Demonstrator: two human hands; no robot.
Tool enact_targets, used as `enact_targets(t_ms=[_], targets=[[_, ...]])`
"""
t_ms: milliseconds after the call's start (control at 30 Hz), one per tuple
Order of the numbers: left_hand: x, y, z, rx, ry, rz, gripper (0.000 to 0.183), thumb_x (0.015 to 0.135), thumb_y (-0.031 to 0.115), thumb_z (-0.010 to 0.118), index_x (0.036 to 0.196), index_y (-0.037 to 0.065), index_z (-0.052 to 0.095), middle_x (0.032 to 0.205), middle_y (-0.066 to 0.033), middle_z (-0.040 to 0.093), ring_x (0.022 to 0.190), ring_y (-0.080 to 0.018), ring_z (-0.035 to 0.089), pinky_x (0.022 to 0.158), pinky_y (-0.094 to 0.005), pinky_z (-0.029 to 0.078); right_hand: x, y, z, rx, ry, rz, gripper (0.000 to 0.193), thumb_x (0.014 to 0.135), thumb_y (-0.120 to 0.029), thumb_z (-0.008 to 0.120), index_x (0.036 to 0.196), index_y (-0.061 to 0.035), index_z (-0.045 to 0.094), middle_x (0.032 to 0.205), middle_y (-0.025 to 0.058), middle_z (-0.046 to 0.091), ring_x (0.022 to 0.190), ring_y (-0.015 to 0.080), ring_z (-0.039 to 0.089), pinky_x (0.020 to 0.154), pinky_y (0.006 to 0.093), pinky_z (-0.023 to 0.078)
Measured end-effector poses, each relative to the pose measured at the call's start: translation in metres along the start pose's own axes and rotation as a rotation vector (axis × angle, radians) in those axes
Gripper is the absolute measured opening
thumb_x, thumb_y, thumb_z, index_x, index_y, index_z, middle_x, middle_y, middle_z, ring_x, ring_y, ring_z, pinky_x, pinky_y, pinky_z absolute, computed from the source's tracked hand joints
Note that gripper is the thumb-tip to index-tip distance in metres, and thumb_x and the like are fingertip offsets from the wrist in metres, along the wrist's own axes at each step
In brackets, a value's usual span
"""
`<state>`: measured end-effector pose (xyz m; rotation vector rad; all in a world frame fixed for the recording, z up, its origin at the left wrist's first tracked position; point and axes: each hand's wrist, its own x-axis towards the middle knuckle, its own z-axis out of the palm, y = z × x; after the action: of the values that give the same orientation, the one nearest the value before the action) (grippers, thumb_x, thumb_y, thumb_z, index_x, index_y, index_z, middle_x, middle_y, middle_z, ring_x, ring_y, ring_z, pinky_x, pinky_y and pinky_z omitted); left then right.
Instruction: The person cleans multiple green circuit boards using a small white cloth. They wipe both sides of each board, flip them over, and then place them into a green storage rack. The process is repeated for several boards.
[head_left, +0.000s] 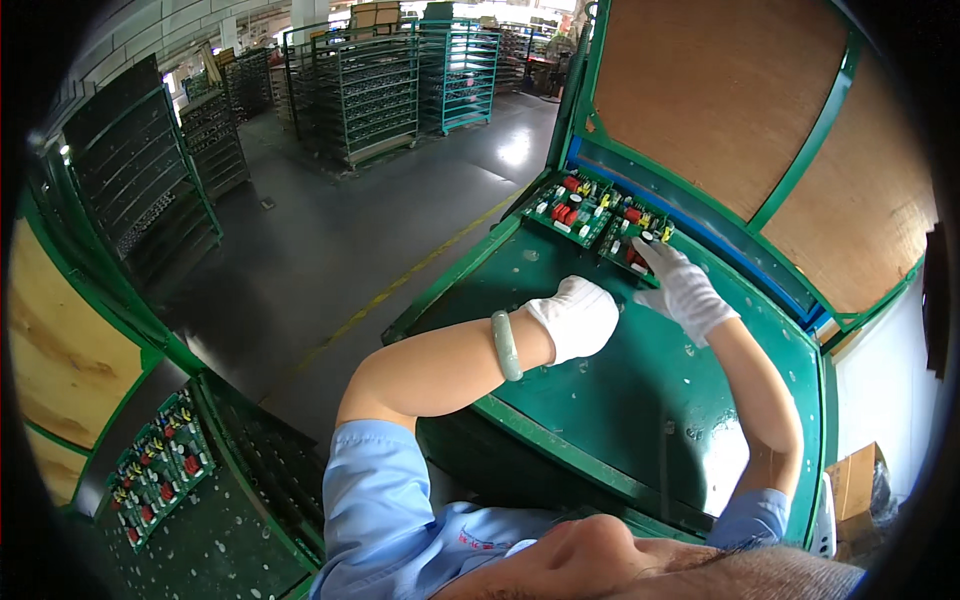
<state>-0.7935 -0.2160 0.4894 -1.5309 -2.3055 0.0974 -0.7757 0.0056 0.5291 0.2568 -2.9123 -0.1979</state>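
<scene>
Right hand (685,290): our white-gloved fingers lay spread on the nearer circuit board (635,240), not gripping it.
Left hand (575,318): curled loosely, resting on the green table (600,420), holding nothing.
Boards: both sat against the blue rail (700,225), second circuit board (572,208) just beside.
Tip: we'd probably press on edges, not components.

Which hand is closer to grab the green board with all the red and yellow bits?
The right hand. Its gloved fingers already lie on the nearer circuit board at the table's far edge. The left hand rests curled on the table, short of both boards.
</scene>
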Motion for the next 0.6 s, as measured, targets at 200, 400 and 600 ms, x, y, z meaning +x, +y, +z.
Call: enact_targets(t_ms=[200,400,600], targets=[[-0.002,-0.003,0.006,-0.018,-0.05,-0.009,0.021,0.086,0.029,0.063,0.081,0.009,0.069,0.079,-0.0101,0.068,0.073,-0.0255,0.069,0.057,-0.0418,0.052,-0.108,-0.03,-0.054,-0.332,0.018,-0.324,0.073,0.075,-0.024,0.08,0.139,-0.0059,0.05,0.137,0.0186,0.053,0.126,0.0319,0.053,0.113,0.0472,0.038],[0.004,-0.007,-0.023,-0.155,-0.237,-0.061,0.035,0.094,0.04,0.058,0.095,0.005,0.068,0.092,-0.0138,0.069,0.087,-0.0305,0.069,0.076,-0.0441,0.056,-0.22,-0.026,-0.076,-0.165,0.061,-0.251,0.061,0.075,-0.02,0.078,0.131,-0.0041,0.058,0.121,0.0158,0.064,0.112,0.0305,0.061,0.107,0.0473,0.045],[0.019,0.015,-0.023,-0.503,0.363,0.009,0.045,0.096,0.042,0.061,0.123,0.006,0.06,0.114,-0.0158,0.066,0.101,-0.0355,0.067,0.088,-0.0431,0.054,-0.269,-0.027,-0.077,-0.013,0.209,-0.151,0.061,0.076,-0.012,0.073,0.133,0.0002,0.055,0.129,0.0204,0.061,0.115,0.036,0.063,0.099,0.0487,0.05]])
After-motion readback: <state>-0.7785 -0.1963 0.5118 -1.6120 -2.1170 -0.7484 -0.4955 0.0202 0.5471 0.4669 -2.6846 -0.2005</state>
